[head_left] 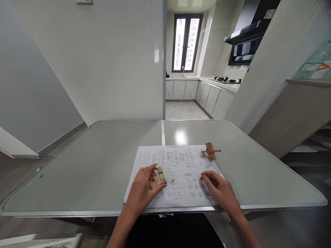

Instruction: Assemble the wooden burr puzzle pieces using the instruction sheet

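Observation:
My left hand [143, 186] is closed around a small cluster of light wooden puzzle blocks [158, 178], its thumb along the near side and its fingers over the far side. Part of the cluster is hidden behind the fingers. Beneath both hands lies a white instruction sheet [178, 163] printed with rows of small line drawings. Over the sheet's right half, my right hand [216, 187] is curled with thumb and index fingertips close together; whether something tiny sits between them cannot be made out. A brown wooden cross-shaped piece [211, 151] rests on the sheet's top right corner.
The grey-green folding table [103, 165] has a metal rim and a seam down its middle. A small teal bit [39, 176] lies near its left edge. Beyond the table are a white wall [116, 62] and a kitchen doorway; a shelf with a plastic bottle [317, 65] stands right.

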A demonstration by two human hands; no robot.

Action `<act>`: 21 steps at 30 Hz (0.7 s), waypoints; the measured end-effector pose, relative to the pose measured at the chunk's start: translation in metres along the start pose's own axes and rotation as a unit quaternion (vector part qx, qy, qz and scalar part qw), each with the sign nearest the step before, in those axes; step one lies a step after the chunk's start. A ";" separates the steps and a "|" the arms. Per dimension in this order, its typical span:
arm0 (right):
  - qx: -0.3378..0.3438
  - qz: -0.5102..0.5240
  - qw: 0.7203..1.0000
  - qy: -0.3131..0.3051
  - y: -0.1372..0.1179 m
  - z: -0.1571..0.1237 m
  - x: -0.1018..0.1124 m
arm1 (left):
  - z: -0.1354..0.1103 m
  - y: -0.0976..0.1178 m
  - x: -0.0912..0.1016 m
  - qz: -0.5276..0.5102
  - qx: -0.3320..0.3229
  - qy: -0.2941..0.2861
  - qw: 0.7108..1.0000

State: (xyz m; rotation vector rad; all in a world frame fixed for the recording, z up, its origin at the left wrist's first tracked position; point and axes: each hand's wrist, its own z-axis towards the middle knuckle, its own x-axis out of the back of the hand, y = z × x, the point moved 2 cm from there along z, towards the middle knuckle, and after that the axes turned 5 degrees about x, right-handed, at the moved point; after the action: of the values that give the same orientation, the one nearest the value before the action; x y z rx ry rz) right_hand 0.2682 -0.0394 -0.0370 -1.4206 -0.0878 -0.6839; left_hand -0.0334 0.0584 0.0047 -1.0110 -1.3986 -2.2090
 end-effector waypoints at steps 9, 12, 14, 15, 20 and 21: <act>0.013 -0.005 1.000 0.003 0.003 0.001 -0.001 | -0.001 0.056 -0.057 -0.019 -0.060 -0.095 0.994; 0.021 -0.009 1.000 0.009 0.003 0.001 0.000 | 0.002 0.058 -0.062 -0.013 -0.068 -0.096 0.993; 0.028 -0.011 0.999 0.013 0.003 0.001 0.000 | 0.004 0.058 -0.063 -0.009 -0.069 -0.096 0.993; 0.030 -0.012 0.999 0.014 0.003 0.001 0.000 | 0.004 0.058 -0.063 -0.007 -0.068 -0.097 0.993; 0.044 -0.023 0.999 0.006 0.001 0.001 0.000 | 0.000 0.056 -0.062 -0.002 -0.075 -0.097 0.992; 0.049 -0.025 0.998 0.001 0.000 0.000 0.000 | -0.002 0.054 -0.061 -0.001 -0.075 -0.093 0.993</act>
State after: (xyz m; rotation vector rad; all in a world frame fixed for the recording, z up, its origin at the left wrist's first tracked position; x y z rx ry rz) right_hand 0.2683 -0.0391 -0.0365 -1.3261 -0.1532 -0.7128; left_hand 0.0413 0.0267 -0.0051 -1.2972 -1.3230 -2.2999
